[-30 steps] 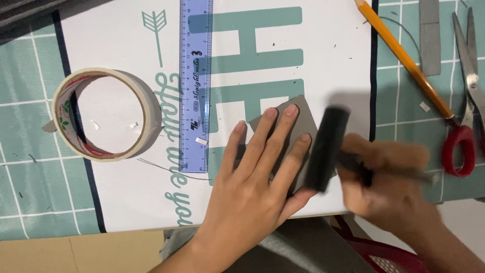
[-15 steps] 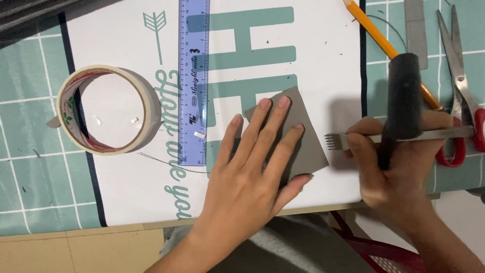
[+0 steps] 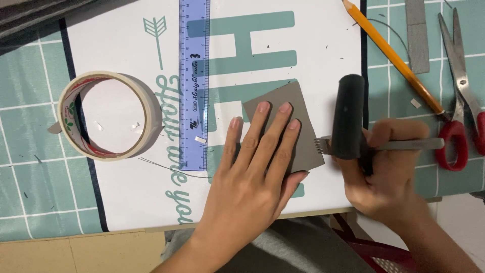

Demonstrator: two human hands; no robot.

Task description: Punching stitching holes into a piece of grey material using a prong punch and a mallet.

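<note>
We see a brightly and evenly lit tabletop from above, under soft indoor light. The white mat looks clean, not blown out. Shadows are short and faint: a soft one lies on the right inside the tape roll, another under the left hand. The metal scissors carry a mild sheen. Focus is sharp across the middle; the right hand looks slightly soft. Edges show no clear bending.

One roll of tape, one blue ruler, one orange pencil, one pair of scissors, one grey leather square, one black mallet, one pronged metal punch
</note>
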